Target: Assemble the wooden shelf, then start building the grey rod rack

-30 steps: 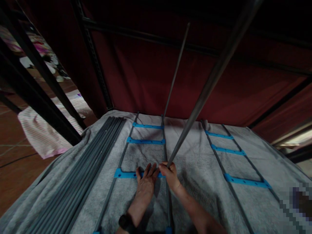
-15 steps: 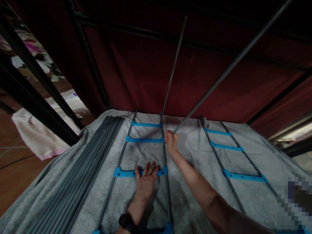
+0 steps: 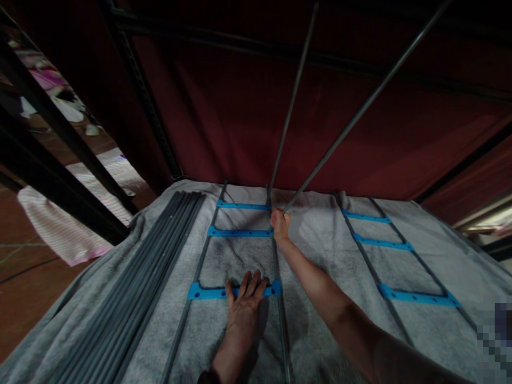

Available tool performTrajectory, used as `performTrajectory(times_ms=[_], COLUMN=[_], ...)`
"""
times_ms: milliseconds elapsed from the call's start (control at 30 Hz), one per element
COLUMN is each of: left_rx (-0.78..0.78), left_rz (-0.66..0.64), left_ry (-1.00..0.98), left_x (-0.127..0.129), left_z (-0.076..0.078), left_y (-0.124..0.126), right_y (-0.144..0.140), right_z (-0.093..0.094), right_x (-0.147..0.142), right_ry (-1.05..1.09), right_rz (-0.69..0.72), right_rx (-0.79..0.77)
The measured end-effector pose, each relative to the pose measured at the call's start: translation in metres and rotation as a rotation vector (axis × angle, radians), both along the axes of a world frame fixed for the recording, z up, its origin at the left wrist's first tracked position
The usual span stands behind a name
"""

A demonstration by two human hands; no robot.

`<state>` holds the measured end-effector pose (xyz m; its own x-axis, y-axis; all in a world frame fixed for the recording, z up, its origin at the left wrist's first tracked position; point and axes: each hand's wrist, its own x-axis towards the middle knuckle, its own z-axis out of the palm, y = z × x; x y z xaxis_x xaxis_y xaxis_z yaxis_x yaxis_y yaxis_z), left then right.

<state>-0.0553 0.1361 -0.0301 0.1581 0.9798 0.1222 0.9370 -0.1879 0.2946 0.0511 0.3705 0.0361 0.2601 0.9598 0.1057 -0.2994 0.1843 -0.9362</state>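
Note:
My right hand (image 3: 280, 224) is closed round a long grey metal tube (image 3: 352, 124), which slants up and to the right. Its low end is close to the right end of a blue crosspiece (image 3: 240, 233) on a ladder-like frame of grey tubes. My left hand (image 3: 244, 306) lies flat with spread fingers on a nearer blue crosspiece (image 3: 208, 292) of the same frame. Another thin grey tube (image 3: 294, 101) rises behind my right hand; I cannot tell how its lower end is held.
Several loose grey tubes (image 3: 152, 272) lie side by side at the left on the grey blanket (image 3: 316, 314). A second frame with blue crosspieces (image 3: 420, 296) lies at the right. A dark red sheet (image 3: 240, 122) and black metal posts (image 3: 64, 170) stand around the blanket.
The tube in my right hand has tilted somewhat more upright, its upper part swinging left. My left hand stays on the blue crosspiece. The view has shifted slightly.

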Motion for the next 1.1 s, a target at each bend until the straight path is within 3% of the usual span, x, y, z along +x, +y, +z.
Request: performTrajectory(times_ms=[167, 533, 900, 1100], left_rx=[0.039, 0.041, -0.007, -0.021], left_rz=[0.011, 0.019, 0.004, -0.001], left_ry=[0.007, -0.046, -0.073, -0.034], left_x=[0.001, 0.001, 0.001, 0.002], left_z=[0.0, -0.02, -0.003, 0.004], left_y=[-0.001, 0.002, 0.0, -0.001], right_y=[-0.002, -0.005, -0.006, -0.003], right_z=[-0.004, -0.005, -0.009, -0.007], right_x=[-0.003, -0.002, -0.002, -0.005], right_ry=[-0.057, -0.149, -0.131, -0.168], right_rz=[0.057, 0.12, 0.145, 0.082], right_rx=[0.023, 0.068, 0.065, 0.022])
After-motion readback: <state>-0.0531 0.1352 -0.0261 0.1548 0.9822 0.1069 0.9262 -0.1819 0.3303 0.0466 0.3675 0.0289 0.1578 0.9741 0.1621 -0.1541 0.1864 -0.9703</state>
